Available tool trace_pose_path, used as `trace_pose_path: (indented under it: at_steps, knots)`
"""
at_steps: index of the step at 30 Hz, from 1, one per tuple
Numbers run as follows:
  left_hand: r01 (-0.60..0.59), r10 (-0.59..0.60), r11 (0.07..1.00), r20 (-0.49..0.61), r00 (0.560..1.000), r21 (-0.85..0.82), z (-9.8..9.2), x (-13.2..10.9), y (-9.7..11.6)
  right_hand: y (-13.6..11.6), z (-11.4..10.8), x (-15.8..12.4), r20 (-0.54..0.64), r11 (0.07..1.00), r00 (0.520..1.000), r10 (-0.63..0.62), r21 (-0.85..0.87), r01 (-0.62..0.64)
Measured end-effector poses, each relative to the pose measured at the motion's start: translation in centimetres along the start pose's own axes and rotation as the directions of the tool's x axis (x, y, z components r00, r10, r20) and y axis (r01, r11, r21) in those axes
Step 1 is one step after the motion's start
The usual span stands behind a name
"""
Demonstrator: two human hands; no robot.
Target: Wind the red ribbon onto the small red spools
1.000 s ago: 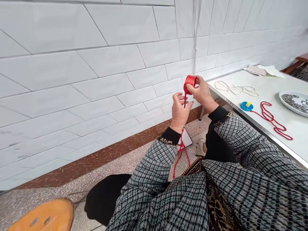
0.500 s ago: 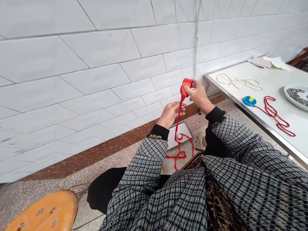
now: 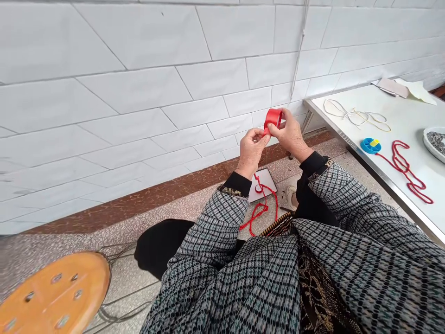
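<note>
A roll of red ribbon (image 3: 273, 117) is gripped by my right hand (image 3: 290, 134), thumb on its near side and fingers behind. Just left of the roll, my left hand (image 3: 251, 148) pinches the ribbon where it leaves the roll. The two hands nearly touch, held up in front of the wall. Below them, a long red ribbon tail (image 3: 266, 197) trails in loose loops over a white flat box or board (image 3: 268, 180) on the floor. A small red ring-like roll (image 3: 258, 188) lies on that white surface.
To the right, a white table (image 3: 413, 125) carries a blue spool with a yellow centre (image 3: 370, 145), dark red cord (image 3: 403, 167), pale string (image 3: 358, 116), papers (image 3: 399, 88) and a tray of dark pieces (image 3: 436, 139). An orange round stool (image 3: 55, 292) stands lower left. A tiled wall (image 3: 139, 93) rises ahead.
My left hand has risen from beside the hanging ribbon to pinch it close to the roll. My right hand still holds the roll. The view has shifted slightly.
</note>
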State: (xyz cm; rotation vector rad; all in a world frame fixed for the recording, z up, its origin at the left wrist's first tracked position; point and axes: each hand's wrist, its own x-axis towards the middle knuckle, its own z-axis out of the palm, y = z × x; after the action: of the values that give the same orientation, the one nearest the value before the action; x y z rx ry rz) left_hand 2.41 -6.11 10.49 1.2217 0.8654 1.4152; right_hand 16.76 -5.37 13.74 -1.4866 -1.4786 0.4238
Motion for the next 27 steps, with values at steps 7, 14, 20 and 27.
trace_pose_path:
  at_steps: [7,14,20,27]
  knots:
    - [0.186,-0.183,0.980,0.053,0.982,-0.064,-3.4,0.2,-1.2,2.0,3.6,0.6,0.122,0.998,0.991,-0.051,0.026,0.048]
    - [0.235,-0.234,0.972,-0.131,0.963,-0.010,-5.9,2.5,-4.3,3.7,8.9,2.8,0.213,0.999,0.977,-0.003,-0.047,0.013]
    - [0.459,-0.496,0.822,-0.027,0.868,-0.338,-7.5,3.2,-6.4,6.3,12.9,3.7,0.284,0.995,0.954,0.097,-0.034,-0.091]
    - [0.376,-0.417,0.890,-0.124,0.901,-0.260,-7.6,2.9,-8.2,8.6,14.7,3.7,0.373,0.925,0.870,0.322,0.073,-0.374]
